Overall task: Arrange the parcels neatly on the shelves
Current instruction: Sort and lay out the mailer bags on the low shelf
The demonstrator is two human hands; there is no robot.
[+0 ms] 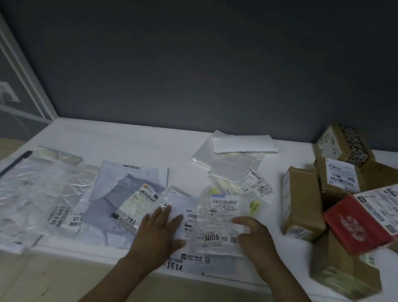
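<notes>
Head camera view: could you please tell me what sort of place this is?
Probably a parcel pickup or sorting point: a white shelf holds labelled plastic mailer bags and a heap of cardboard boxes with shipping labels.

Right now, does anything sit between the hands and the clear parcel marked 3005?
No. The right hand already grips the 3005 parcel at its right edge, and the left hand lies flat on the mailers beside its left edge.

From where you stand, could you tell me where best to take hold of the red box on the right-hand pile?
Probably by its two long sides, coming from above. The red box lies tilted on the brown cartons, its white-labelled top face up and exposed. Its lower end is blurred against the carton in front, so a grip from below looks awkward. The right hand is nearest.
</notes>
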